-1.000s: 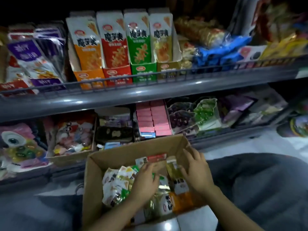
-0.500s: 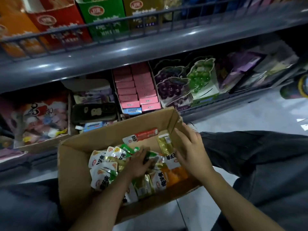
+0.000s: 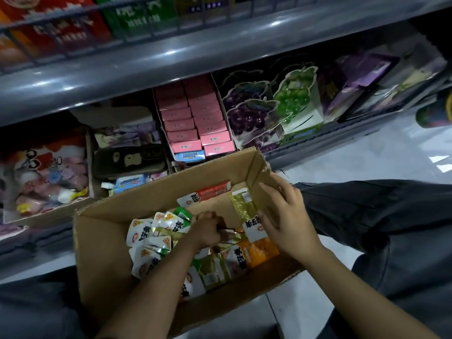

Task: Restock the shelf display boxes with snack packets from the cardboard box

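Observation:
An open cardboard box (image 3: 102, 241) sits on the floor between my knees, holding several snack packets (image 3: 149, 238) in white, green, orange and gold. My left hand (image 3: 208, 231) is deep in the pile with its fingers curled round packets in the middle. My right hand (image 3: 286, 216) lies flat with straight fingers over a gold and white packet (image 3: 244, 204) by the box's right wall. Shelf display boxes stand behind: one with pink packs (image 3: 195, 123), one with a dark phone-like object (image 3: 127, 160) lying on its contents.
The grey shelf edge (image 3: 171, 59) overhangs the lower shelf. Grape-shaped sweet packs (image 3: 249, 113) and purple packs (image 3: 362, 79) stand to the right, a bag of mixed sweets (image 3: 44, 172) to the left. My trouser legs (image 3: 391, 228) flank the box on a pale tiled floor.
My view has tilted down from the upper shelf to the box. My left hand has dug deeper and curled into the packets; my right hand has stayed at the box's right side.

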A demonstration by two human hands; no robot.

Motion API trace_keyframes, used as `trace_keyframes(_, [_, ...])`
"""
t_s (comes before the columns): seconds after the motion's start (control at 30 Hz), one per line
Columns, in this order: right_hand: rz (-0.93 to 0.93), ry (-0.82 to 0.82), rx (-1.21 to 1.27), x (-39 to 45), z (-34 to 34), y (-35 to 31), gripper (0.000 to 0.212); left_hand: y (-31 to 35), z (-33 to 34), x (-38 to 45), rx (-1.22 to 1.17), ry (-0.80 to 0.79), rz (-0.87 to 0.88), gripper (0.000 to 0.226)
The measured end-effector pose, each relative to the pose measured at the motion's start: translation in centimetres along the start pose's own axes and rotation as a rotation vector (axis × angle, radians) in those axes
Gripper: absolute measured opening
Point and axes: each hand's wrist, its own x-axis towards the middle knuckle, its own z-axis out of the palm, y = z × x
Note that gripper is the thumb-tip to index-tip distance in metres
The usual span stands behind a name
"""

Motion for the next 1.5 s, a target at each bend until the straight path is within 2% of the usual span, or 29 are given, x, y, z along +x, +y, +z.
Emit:
trace_keyframes(0.17, [0.011,-0.003,-0.001,0.0,0.0,0.0,0.057,0.5,-0.8,0.1,-0.214,-0.133,0.026,0.042])
trace_keyframes(0.3, [0.004,0.005,-0.005,0.0,0.1,0.1,0.055,0.9,-0.8,0.1,-0.228,-0.102,-0.013,0.043])
trace_keyframes(0.37, [0.007,0.008,0.000,0.1,0.1,0.0,0.055,1.0,-1.0,-0.2,-0.239,-0.087,-0.028,0.032])
trace_keyframes(0.47, [0.025,0.000,0.020,0.1,0.1,0.1,0.055,0.5,-2.3,-1.4,-0.410,-0.079,-0.037,0.012])
trace_keyframes(0.67, [0.039,-0.024,0.056,0.1,-0.4,-0.2,0.056,0.9,-8.2,-5.4,-0.747,0.174,-0.049,0.006])
trace_keyframes(0.87, [0.063,0.037,0.144,0.2,-1.3,-1.8,0.064,3.5,-12.8,-10.4,-0.709,0.348,0.035,0.010])
trace_keyframes(1.07, [0.118,0.053,0.421,1.5,-3.0,-5.4,0.072,4.3,-14.0,-15.2,-0.763,0.483,0.048,0.020])
trace_keyframes(1.13, [0.153,-0.001,0.572,1.6,-3.5,-6.8,0.077,4.1,-13.7,-16.6,-0.865,0.518,0.013,0.023])
trace_keyframes(1.23, [0.283,-0.127,0.793,1.9,-3.7,-8.8,0.095,3.6,-12.9,-17.8,-1.040,0.558,-0.047,0.025])
trace_keyframes(1.3, [0.400,-0.263,0.863,2.0,-3.6,-9.9,0.099,4.0,-12.5,-18.2,-1.271,0.562,-0.080,0.025])
trace_keyframes(1.4, [0.444,-0.368,0.937,2.0,-2.4,-11.3,0.087,5.2,-12.1,-18.5,-1.652,0.542,-0.111,0.021])
trace_keyframes(1.5, [0.423,-0.290,0.961,2.2,-1.3,-12.3,0.063,6.2,-12.1,-18.5,-1.843,0.532,-0.078,0.015])
